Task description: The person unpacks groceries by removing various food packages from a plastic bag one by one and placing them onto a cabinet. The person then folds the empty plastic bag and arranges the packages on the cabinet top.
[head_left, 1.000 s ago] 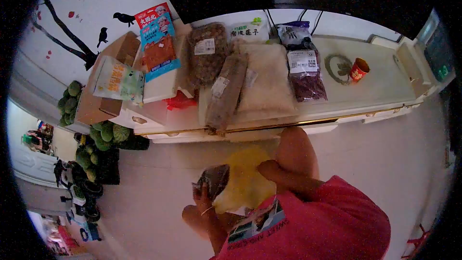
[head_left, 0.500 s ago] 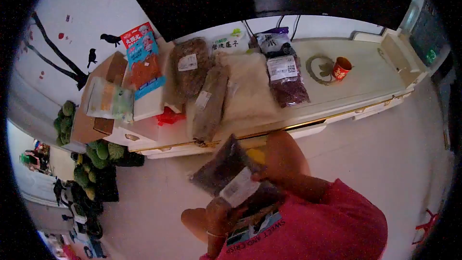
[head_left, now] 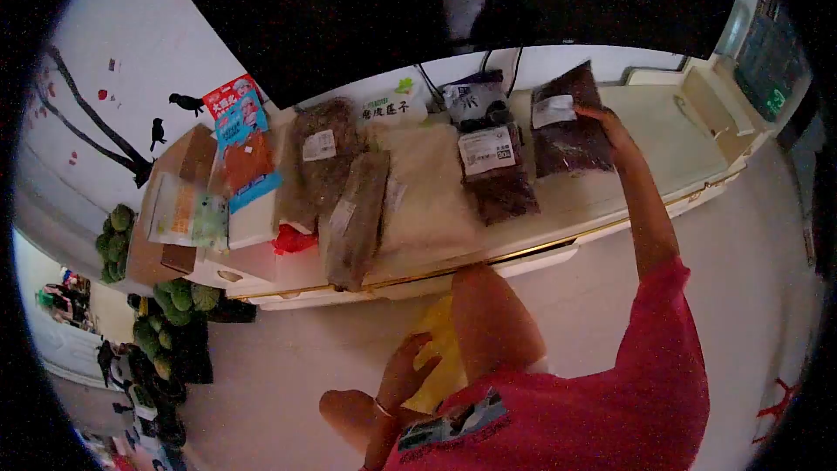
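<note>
Dark bag (head_left: 568, 146) held by one edge, right of the purple packet (head_left: 510, 196)

The right hand (head_left: 608, 122) gripped the dark bag at its right edge, near the white label (head_left: 554, 111). The bag was just right of the purple packet, over the cabinet (head_left: 671, 139); contact beneath could not be told. The left hand (head_left: 408, 375), its fingers loosely parted, was below and left of the packet, by a yellow bag (head_left: 440, 344); touch there was uncertain. With only a one-sided hold visible, shifting contents could have twisted the bag or pulled it loose; a leftward swing could have nudged the packet. The bag's long axis ran front to back, roughly parallel to the packet's, its peaked corner pointing away from the packet, up towards the black screen (head_left: 366, 17).
</note>
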Motion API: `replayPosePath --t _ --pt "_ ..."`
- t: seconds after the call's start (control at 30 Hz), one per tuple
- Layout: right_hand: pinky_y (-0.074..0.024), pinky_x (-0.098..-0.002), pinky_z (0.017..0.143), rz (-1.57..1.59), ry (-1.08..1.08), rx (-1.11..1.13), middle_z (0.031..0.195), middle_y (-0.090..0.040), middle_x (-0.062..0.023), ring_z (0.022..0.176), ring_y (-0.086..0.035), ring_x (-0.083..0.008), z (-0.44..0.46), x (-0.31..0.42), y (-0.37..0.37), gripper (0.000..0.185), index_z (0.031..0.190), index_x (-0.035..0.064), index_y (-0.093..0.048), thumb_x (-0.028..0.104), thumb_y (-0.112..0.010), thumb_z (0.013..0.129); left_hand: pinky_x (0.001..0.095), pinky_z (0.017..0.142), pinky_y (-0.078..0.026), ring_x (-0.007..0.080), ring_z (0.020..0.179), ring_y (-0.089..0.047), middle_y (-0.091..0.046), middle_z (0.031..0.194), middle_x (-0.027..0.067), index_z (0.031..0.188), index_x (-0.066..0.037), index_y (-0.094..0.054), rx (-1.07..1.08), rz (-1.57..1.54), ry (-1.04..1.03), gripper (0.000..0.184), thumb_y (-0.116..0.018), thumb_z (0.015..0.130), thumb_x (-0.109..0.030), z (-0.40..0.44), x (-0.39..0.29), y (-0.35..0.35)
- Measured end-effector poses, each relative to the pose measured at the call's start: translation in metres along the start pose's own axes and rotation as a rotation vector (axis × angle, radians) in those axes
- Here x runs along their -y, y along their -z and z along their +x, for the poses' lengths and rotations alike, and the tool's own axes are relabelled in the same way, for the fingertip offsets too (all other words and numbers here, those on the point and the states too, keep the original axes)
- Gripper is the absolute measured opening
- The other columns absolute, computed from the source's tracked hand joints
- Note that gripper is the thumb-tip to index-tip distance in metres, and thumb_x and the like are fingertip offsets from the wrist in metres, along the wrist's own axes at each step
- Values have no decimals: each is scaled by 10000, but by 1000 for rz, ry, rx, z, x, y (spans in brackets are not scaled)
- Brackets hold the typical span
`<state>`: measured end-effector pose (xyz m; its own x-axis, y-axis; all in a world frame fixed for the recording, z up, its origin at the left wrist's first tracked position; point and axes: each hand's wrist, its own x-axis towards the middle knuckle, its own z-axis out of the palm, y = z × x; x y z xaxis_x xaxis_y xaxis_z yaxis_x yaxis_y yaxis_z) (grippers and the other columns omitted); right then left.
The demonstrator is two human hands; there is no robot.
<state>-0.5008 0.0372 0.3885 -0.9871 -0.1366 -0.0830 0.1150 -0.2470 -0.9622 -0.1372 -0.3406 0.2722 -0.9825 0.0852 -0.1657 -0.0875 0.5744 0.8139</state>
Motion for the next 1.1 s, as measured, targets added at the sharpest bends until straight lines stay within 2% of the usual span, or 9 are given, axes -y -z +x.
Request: replayPosePath --t 0.17,0.27,0.37,0.57,0.7,0.8,0.9,1.0,1.1 --pt "-512 -347 775 0 -220 62 986 -620 -109 848 -615 -218 95 -32 24 435 1089 32 -601 344 -649 788 402 851 -456 341 1022 -545 -561 1121 174 1121 -30 -540 -70 108 -27 378 -657 799 -189 8 38 3" --pt "-483 -360 836 -164 -59 298 1069 -601 -108 969 -575 -214 178 -80 69 428 1150 41 -583 330 -594 834 401 852 -455 342 1021 -547 -568 1107 181 1115 -25 -543 -76 143 7 377 -659 799 -195 14 45 -1" --pt "-416 -375 923 -327 249 486 1089 -597 -151 1030 -545 -257 190 -92 80 547 1124 19 -587 395 -672 736 405 865 -451 342 1041 -536 -558 1127 187 1135 -28 -532 -53 225 4 393 -642 817 -231 17 61 -12" --pt "-392 -387 928 -1804 386 -41 1326 -420 -175 1125 -483 -327 144 -59 18 542 1195 -3 -499 313 -638 776 441 942 -407 354 1178 -439 -442 1291 205 1265 -52 -441 124 498 280 676 -616 782 -491 12 155 -63" --pt "-452 -324 815 -1138 939 -208 1104 -571 -162 942 -575 -287 9 -20 -89 310 1048 23 -584 123 -656 764 537 1004 -311 391 1257 -350 -346 1383 206 1394 -79 -266 133 542 544 1014 -651 652 -654 0 188 -92" --pt "-497 -352 777 -861 634 114 1004 -630 -112 920 -616 -258 -92 -65 -136 302 1059 85 -587 118 -663 769 603 1008 -244 393 1273 -326 -335 1397 190 1441 -115 -118 87 712 864 1158 -671 598 -685 -5 187 -99" --pt "-443 -372 843 -866 498 569 978 -627 -108 938 -595 -254 -170 -149 -178 276 1036 93 -600 138 -650 768 617 1011 -211 370 1267 -347 -344 1393 184 1449 -133 -40 340 454 1023 1255 -691 541 -705 -12 211 -99" --pt "-389 -393 908 -1123 584 863 952 -624 -104 955 -575 -251 -225 -242 -215 254 1013 102 -612 157 -637 766 627 1004 -209 334 1266 -363 -366 1382 173 1448 -130 -14 387 399 995 1302 -695 507 -720 -20 216 -101" --pt "-334 -414 974 -1516 811 875 926 -621 -100 973 -554 -247 -248 -313 -231 234 989 110 -625 177 -624 765 623 995 -228 312 1251 -390 -407 1362 139 1437 -135 -178 542 356 945 1183 -701 533 -692 -28 205 -99"
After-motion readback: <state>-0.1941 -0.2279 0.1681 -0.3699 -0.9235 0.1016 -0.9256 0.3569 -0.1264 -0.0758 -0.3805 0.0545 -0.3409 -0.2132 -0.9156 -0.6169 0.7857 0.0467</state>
